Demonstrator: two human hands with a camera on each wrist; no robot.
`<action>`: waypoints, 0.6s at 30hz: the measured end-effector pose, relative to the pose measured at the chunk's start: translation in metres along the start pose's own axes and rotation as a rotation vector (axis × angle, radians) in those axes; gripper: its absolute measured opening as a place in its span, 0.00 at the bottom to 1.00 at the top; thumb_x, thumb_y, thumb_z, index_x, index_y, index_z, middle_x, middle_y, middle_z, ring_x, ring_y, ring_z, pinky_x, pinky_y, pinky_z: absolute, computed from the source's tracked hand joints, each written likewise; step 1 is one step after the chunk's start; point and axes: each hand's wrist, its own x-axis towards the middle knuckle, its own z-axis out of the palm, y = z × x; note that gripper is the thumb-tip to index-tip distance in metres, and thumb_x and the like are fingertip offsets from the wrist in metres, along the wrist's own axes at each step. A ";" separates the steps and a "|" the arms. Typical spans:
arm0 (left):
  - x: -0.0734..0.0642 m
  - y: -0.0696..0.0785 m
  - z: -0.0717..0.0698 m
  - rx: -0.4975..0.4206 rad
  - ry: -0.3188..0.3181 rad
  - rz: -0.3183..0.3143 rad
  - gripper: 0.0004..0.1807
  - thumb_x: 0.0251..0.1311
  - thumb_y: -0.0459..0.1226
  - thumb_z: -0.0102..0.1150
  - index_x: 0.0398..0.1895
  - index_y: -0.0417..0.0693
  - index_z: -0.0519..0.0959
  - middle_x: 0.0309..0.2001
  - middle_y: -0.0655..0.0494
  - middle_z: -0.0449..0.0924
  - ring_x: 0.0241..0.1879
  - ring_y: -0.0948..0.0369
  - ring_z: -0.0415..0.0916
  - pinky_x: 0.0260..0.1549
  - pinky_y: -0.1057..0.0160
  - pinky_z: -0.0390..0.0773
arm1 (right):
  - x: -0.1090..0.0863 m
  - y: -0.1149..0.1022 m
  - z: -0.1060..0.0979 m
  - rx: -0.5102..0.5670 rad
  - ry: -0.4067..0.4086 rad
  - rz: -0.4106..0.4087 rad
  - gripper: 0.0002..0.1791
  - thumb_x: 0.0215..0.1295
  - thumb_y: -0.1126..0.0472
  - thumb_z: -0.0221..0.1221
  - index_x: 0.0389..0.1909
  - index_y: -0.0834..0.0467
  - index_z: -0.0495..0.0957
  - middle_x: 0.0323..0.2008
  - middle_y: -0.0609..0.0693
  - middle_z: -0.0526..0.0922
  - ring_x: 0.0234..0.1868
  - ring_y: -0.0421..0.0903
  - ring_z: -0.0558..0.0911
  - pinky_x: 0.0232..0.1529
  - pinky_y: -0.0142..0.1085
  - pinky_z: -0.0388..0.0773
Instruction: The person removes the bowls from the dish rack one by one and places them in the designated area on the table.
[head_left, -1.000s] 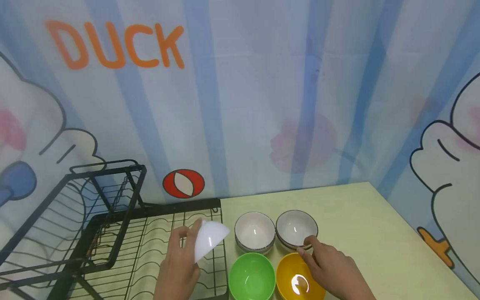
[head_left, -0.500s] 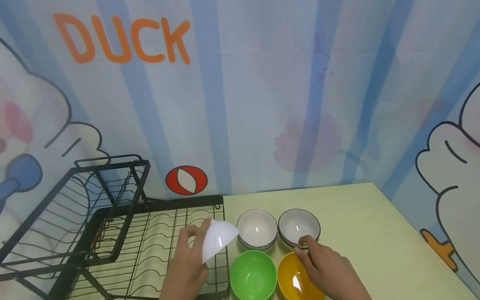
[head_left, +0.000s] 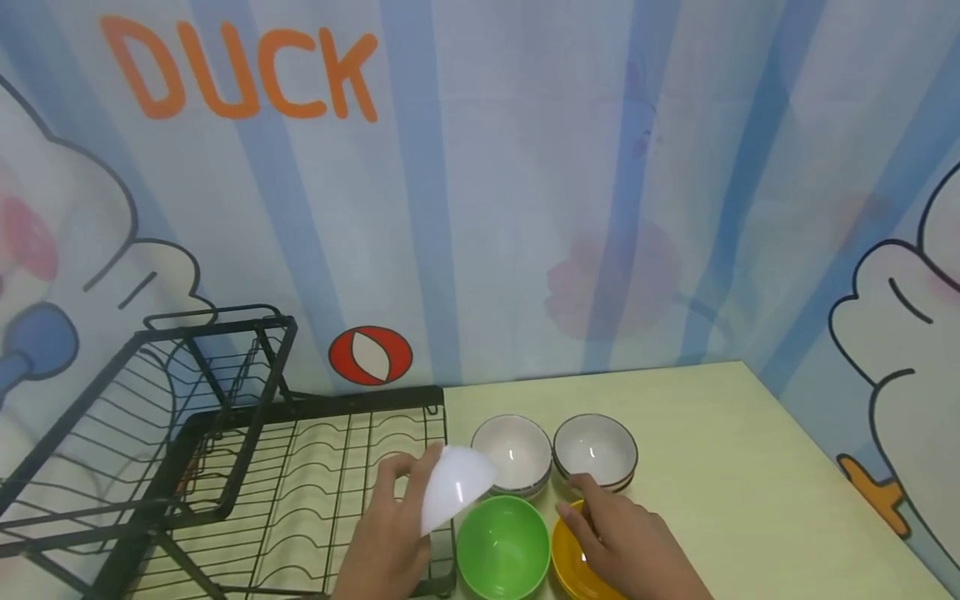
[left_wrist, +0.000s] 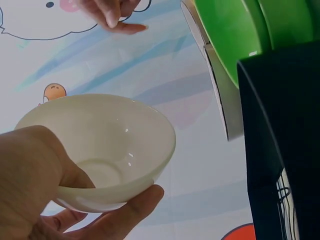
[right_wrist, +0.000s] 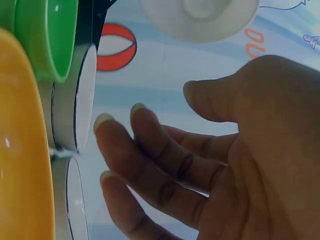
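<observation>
My left hand (head_left: 386, 529) grips a plain white bowl (head_left: 459, 487) raised over the right side of the dish rack, the bowl tipped on its side. The left wrist view shows the thumb inside the bowl (left_wrist: 125, 135) and the fingers beneath it. My right hand (head_left: 628, 533) is over the yellow bowl (head_left: 572, 571), covering part of it. In the right wrist view that hand (right_wrist: 255, 150) holds nothing, its fingers loosely bent and thumb apart. A green bowl (head_left: 502, 548) stands left of the yellow one. Behind them are two stacks of dark-rimmed white bowls, left (head_left: 512, 450) and right (head_left: 596, 450).
A black wire dish rack (head_left: 367, 401) takes up the left side, with a raised upper basket (head_left: 281, 358). The pale yellow tabletop (head_left: 720, 467) extends to the right. A printed curtain (head_left: 495, 208) hangs behind the table.
My left hand has carried the white bowl to the right, toward the bowl stacks. My right hand has shifted left, away from the rim of the right white stack.
</observation>
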 end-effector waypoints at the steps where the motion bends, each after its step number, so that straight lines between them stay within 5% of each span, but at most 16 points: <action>1: 0.000 0.001 0.000 -0.005 -0.006 0.008 0.61 0.14 0.14 0.70 0.68 0.47 0.68 0.49 0.46 0.69 0.32 0.58 0.78 0.27 0.66 0.85 | 0.000 -0.002 0.001 0.006 -0.008 -0.007 0.21 0.72 0.43 0.53 0.57 0.51 0.73 0.27 0.33 0.79 0.28 0.34 0.77 0.31 0.38 0.78; 6: -0.001 0.007 -0.002 -0.025 -0.043 0.010 0.61 0.16 0.15 0.68 0.69 0.50 0.67 0.50 0.47 0.69 0.28 0.62 0.74 0.21 0.70 0.81 | 0.000 -0.009 0.005 0.034 -0.059 -0.048 0.22 0.72 0.41 0.52 0.56 0.51 0.72 0.25 0.34 0.74 0.25 0.33 0.72 0.28 0.34 0.73; 13: -0.002 0.012 -0.003 -0.046 -0.101 -0.014 0.61 0.18 0.15 0.67 0.70 0.53 0.65 0.51 0.47 0.68 0.28 0.64 0.72 0.19 0.73 0.75 | -0.002 -0.014 0.008 0.071 0.017 -0.168 0.19 0.74 0.44 0.52 0.58 0.48 0.72 0.22 0.31 0.69 0.22 0.28 0.67 0.25 0.28 0.66; 18: -0.001 0.014 -0.002 -0.049 -0.089 -0.004 0.60 0.18 0.16 0.68 0.69 0.52 0.66 0.51 0.48 0.68 0.27 0.64 0.72 0.20 0.73 0.76 | 0.001 -0.016 0.009 0.071 0.001 -0.195 0.19 0.74 0.44 0.51 0.58 0.49 0.72 0.22 0.31 0.70 0.22 0.28 0.67 0.24 0.27 0.67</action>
